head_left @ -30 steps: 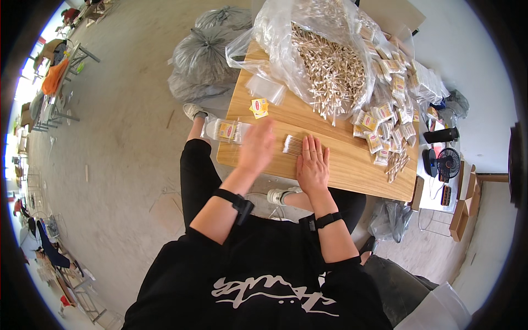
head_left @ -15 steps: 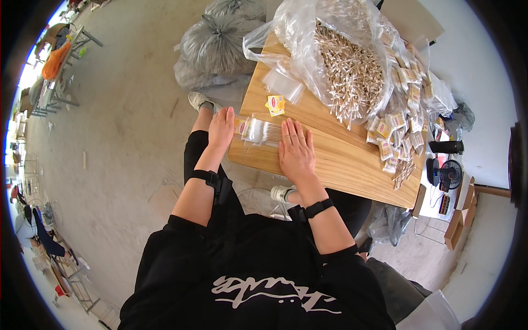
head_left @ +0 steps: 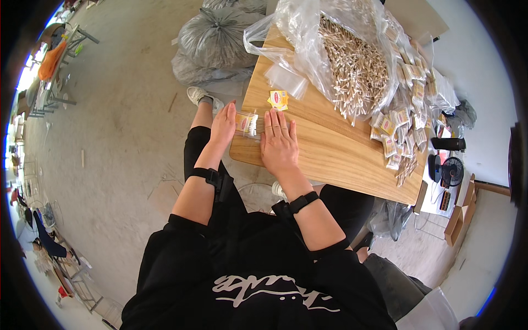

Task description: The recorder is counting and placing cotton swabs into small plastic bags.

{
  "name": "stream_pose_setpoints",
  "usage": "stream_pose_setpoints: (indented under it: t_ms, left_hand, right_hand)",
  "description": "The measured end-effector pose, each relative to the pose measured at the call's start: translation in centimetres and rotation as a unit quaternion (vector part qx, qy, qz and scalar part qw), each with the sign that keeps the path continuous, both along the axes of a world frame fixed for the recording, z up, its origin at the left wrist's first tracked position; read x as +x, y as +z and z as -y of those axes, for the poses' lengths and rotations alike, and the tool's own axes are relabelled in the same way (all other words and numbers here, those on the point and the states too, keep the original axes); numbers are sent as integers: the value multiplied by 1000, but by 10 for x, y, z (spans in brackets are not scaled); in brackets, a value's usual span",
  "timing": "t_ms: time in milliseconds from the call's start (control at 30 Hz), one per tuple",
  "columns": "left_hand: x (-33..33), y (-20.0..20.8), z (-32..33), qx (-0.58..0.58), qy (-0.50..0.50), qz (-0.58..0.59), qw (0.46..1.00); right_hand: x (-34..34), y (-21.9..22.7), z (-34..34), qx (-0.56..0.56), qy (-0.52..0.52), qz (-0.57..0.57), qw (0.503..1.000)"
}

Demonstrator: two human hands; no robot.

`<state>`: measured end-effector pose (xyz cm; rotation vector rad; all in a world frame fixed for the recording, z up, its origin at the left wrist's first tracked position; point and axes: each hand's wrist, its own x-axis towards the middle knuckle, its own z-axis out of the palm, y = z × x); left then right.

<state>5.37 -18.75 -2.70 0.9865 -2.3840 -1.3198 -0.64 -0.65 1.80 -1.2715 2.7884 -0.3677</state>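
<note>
Pressing flat, your right hand (head_left: 279, 144) and left hand (head_left: 224, 125), fingers extended, flank one small clear packet (head_left: 247, 124) of thin sticks at the wooden table's (head_left: 330, 159) near-left edge. One large clear bag (head_left: 352, 60) far right holds loose sticks. Filled packets (head_left: 399, 129) right: count indeterminate.
</note>
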Motion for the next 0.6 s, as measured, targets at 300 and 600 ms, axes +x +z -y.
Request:
stream_pose_setpoints:
  t_ms: [300,600]
  left_hand:
    - [7,-10,15,52,70,-70,994]
    - [-1,-22,13,87,107,-71,988]
  right_hand:
    - [-12,6,-30,-20,6,9,1000]
    - [-9,7,-12,63,25,-9,998]
